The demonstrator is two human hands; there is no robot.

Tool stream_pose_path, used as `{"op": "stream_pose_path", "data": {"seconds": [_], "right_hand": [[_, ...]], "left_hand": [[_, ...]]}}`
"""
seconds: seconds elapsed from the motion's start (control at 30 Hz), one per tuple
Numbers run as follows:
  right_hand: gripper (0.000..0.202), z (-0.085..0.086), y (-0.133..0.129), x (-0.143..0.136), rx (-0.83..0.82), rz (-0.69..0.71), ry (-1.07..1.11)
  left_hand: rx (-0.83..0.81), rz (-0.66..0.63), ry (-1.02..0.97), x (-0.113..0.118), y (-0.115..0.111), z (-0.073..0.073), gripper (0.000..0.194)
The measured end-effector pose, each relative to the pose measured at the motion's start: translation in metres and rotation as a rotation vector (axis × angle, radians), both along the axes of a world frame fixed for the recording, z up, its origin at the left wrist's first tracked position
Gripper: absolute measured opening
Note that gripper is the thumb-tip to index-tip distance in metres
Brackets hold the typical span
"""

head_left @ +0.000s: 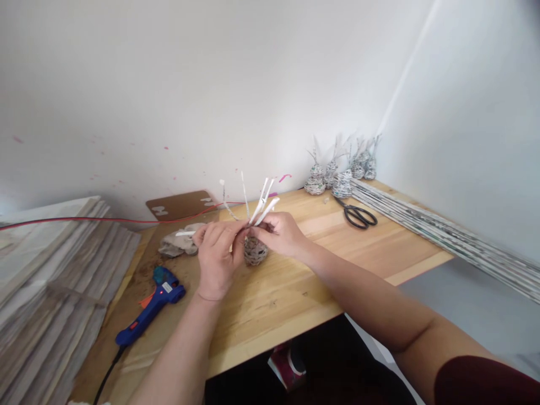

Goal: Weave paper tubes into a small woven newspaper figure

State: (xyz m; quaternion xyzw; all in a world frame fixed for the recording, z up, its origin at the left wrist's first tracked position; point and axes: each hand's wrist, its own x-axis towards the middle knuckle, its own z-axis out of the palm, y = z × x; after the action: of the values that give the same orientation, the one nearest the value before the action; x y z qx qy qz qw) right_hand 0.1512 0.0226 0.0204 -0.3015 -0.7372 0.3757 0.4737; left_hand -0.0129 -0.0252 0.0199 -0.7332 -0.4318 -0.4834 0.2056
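Between my hands, low over the wooden table, is a small round woven basket (255,253) of rolled newspaper strips. White paper strips (262,203) stick up and fan out from its top. My left hand (219,247) is closed at the top left of the weave, thumb and fingers pinching the strips; one strip end pokes out to its left. From the right, my right hand (282,232) pinches strips at the same rim, thumb forward. The fingertips of both hands nearly meet, and the exact strip each one grips is partly hidden.
A blue glue gun (152,304) lies at left on stained cardboard, beside a crumpled cloth (175,242) and stacked newspapers (54,298). Black scissors (358,215), several finished woven pieces (315,181) and long paper rolls (422,228) are at right. A red wire (126,219) crosses behind.
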Motion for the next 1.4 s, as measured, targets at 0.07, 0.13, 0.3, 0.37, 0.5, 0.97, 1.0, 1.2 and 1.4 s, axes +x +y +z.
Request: {"op": "stream_pose_path", "data": {"seconds": [0.07, 0.13, 0.3, 0.37, 0.5, 0.97, 1.0, 1.2, 1.4], "right_hand": [[0.016, 0.0, 0.0, 0.001, 0.016, 0.006, -0.03], [0.015, 0.0, 0.0, 0.001, 0.067, 0.0, -0.07], [0.012, -0.002, -0.002, 0.0, 0.128, 0.001, -0.118], [0.009, -0.003, -0.002, 0.0, 0.167, 0.002, -0.14], [0.013, -0.003, 0.0, 0.001, 0.139, 0.001, -0.09], [0.047, 0.015, 0.028, 0.02, -0.247, -0.154, 0.358], [0.046, 0.014, 0.027, 0.019, -0.221, -0.138, 0.347], [0.039, 0.005, 0.021, 0.01, -0.093, -0.044, 0.249], [0.029, -0.002, 0.019, 0.007, -0.077, 0.015, 0.182]], "left_hand": [[-0.017, 0.001, -0.011, -0.001, 0.0, 0.0, 0.013], [-0.024, 0.0, -0.018, -0.001, 0.0, 0.001, 0.008], [-0.001, -0.001, -0.03, 0.001, -0.002, 0.003, 0.005], [0.01, -0.011, -0.034, 0.002, -0.003, 0.003, 0.006], [0.054, -0.047, -0.046, 0.001, -0.004, 0.004, 0.016], [-0.478, -0.094, -0.464, -0.003, 0.014, -0.015, 0.025], [-0.594, -0.142, -0.57, -0.003, 0.016, -0.017, 0.032], [-1.054, -0.482, -0.912, 0.007, 0.016, -0.021, 0.077], [-1.055, -0.505, -1.128, 0.017, 0.015, -0.023, 0.061]]}}
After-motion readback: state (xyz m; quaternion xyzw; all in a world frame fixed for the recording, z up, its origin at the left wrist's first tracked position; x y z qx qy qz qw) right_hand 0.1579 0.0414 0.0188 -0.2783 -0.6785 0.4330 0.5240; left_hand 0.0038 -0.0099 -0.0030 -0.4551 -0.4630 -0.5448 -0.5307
